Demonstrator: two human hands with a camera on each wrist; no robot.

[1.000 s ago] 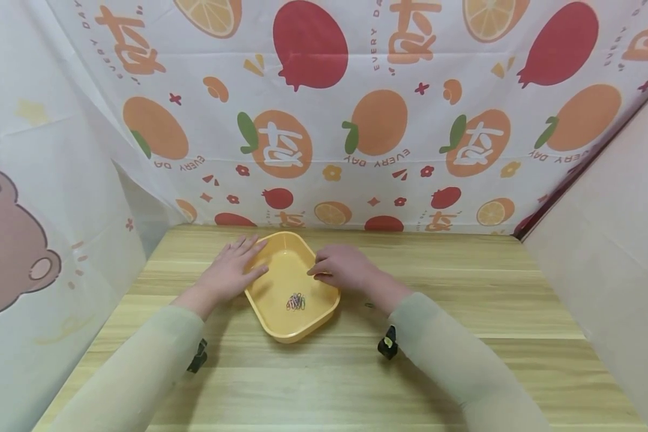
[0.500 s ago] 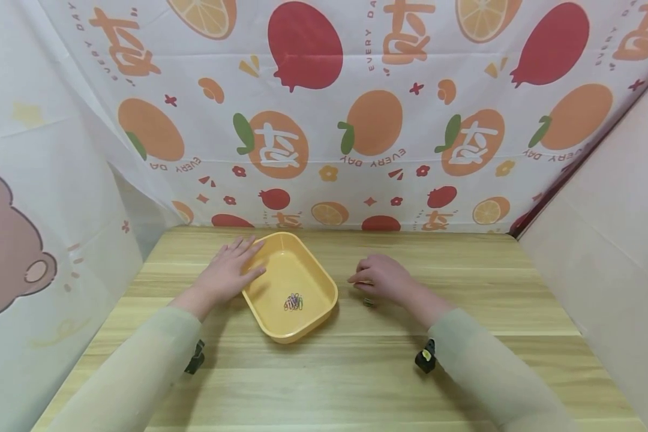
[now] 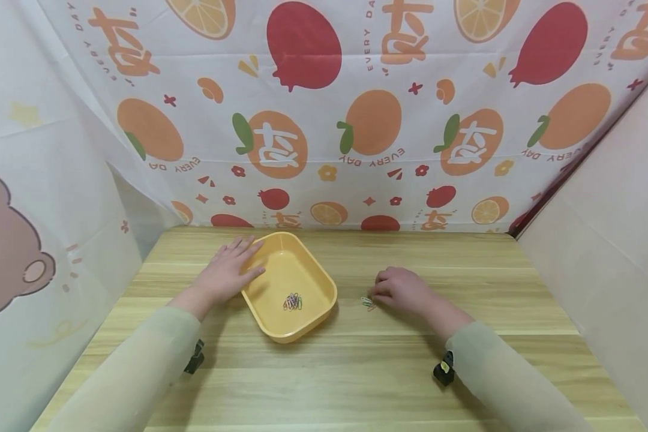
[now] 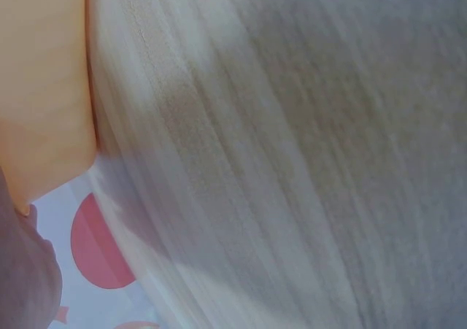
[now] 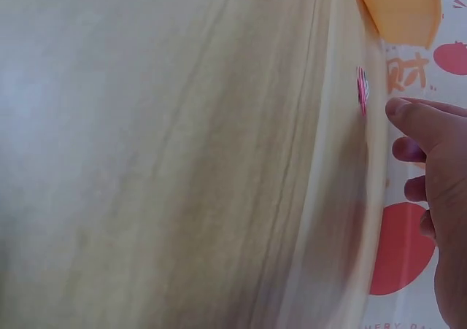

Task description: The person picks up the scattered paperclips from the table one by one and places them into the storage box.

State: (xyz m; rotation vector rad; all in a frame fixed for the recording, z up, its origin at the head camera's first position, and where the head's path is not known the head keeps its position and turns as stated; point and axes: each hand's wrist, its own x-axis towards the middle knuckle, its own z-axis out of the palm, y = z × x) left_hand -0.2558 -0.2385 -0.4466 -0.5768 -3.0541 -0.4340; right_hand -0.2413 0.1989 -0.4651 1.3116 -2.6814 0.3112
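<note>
A yellow plastic tray [image 3: 282, 273] stands left of centre in the head view, with a small pile of coloured paper clips [image 3: 293, 302] inside. My left hand [image 3: 224, 273] rests over its left rim, fingers spread and nearly straight. Right of the tray, a few more paper clips [image 3: 366, 302] lie on the table. Just beside them is my right hand [image 3: 402, 291], palm down with loosely bent fingers. In the right wrist view its thumb [image 5: 412, 121] points toward the clips [image 5: 362, 92] and no object shows between thumb and fingers.
The wooden table [image 3: 324, 378] reaches back to a fruit-printed cloth [image 3: 324, 120]. White cloth walls close off the left and right sides. A black wrist camera [image 3: 444, 369] hangs under the right sleeve.
From above the tray's right side, my right hand has moved right and slightly nearer, to the loose paper clips. My left hand stays on the tray rim.
</note>
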